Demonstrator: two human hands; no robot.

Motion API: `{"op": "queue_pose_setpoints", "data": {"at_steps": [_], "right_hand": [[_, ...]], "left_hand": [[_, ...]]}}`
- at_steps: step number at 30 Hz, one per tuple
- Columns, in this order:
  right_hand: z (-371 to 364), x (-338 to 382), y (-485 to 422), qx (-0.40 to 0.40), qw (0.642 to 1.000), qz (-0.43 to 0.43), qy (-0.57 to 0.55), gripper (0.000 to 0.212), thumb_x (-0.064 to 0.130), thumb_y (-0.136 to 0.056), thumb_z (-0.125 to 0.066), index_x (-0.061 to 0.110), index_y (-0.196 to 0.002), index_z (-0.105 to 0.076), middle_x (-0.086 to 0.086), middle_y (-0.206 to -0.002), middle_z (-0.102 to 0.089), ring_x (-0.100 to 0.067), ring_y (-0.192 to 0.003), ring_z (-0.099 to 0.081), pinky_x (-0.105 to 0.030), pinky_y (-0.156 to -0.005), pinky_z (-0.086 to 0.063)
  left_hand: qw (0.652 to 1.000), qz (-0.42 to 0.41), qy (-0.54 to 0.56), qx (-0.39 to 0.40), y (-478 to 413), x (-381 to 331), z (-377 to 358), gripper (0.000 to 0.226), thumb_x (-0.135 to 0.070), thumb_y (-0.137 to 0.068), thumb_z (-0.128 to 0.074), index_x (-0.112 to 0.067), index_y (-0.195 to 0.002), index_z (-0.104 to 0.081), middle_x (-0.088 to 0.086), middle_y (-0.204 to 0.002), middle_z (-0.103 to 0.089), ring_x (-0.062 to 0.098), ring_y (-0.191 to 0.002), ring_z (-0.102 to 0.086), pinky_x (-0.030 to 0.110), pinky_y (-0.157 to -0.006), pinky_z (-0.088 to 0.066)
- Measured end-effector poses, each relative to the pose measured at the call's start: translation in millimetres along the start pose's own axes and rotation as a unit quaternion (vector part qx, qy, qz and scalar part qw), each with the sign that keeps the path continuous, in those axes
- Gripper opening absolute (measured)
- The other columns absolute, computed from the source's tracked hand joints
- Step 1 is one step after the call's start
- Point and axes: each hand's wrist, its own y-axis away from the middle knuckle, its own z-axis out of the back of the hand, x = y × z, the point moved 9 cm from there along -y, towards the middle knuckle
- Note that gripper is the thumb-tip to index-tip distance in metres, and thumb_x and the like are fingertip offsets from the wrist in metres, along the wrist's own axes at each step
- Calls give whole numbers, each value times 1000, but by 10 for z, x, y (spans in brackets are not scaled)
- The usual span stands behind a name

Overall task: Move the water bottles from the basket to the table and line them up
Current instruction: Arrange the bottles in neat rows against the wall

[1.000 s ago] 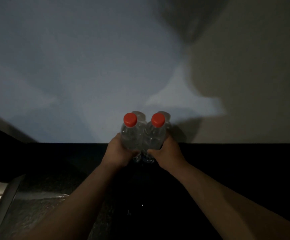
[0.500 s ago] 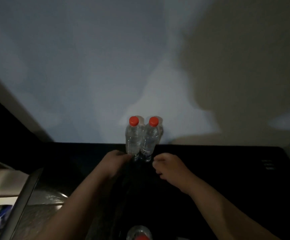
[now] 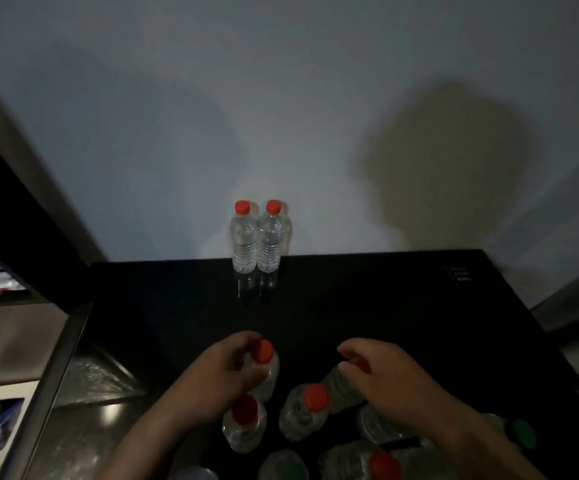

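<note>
Bottles point(image 3: 244, 237) on table point(image 3: 385, 299): two; left hand point(image 3: 225, 379), right hand point(image 3: 395, 382) each grip one bottle point(image 3: 271, 370).

Two clear water bottles with red caps stand upright at the far edge of the table point(image 3: 350, 299): far-left bottle point(image 3: 244, 237) and far-right bottle point(image 3: 270, 237), side by side and touching. The table is black and glossy and reflects both.

The rest cluster at the near edge, dim and blurred; I can't make out the basket.
- gripped bottle point(image 3: 267, 368): red cap, roughly upright, left hand point(image 3: 222, 379) holds it at the shoulder.
- tilted bottle point(image 3: 336, 386): right hand point(image 3: 388, 382) curls over its neck, cap mostly hidden.
- middle bottle point(image 3: 301, 410) and lower-left bottle point(image 3: 244, 427): red caps, caps toward the camera.
- bottom bottle point(image 3: 381, 464): red cap.
- green-capped bottle point(image 3: 520, 433): far right, lying tilted.
</note>
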Motion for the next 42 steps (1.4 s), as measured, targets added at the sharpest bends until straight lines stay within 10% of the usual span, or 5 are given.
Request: {"op": "queue_pose_setpoints", "data": {"at_steps": [5,14,42], "right_hand": [[21,-135,109,-2,997,28,66,47,37,-90,-59,28,-136,-48,10,-132,-51,-7,-122,-48,-23,-103,-40],[-38,-188,24,27,993,72,93,13,26,-79,-61,24,-86,-49,0,-92,-60,-18,-84,-60,-36,-73,-51],[812,61,-1541,-161,985,53,-44,19,31,-69,-76,22,-82,-65,8,-74,-65,-6,-71,-61,-31,-70,-54]], "left_hand": [[995,4,-90,-36,7,-42,-7,40,-23,-84,-70,-41,-116,-54,-8,-104,-66,6,-95,-65,34,-88,-55],[960,72,-247,-112,-211,-96,-78,34,-22,-76,-75,-30,-104,-56,-1,-104,-60,13,-86,-61,27,-71,-51],[949,-6,-162,-270,-1069,-275,1180,18,-25,-74,-80,-31,-85,-66,-10,-78,-67,3,-75,-63,17,-59,-41]]}}
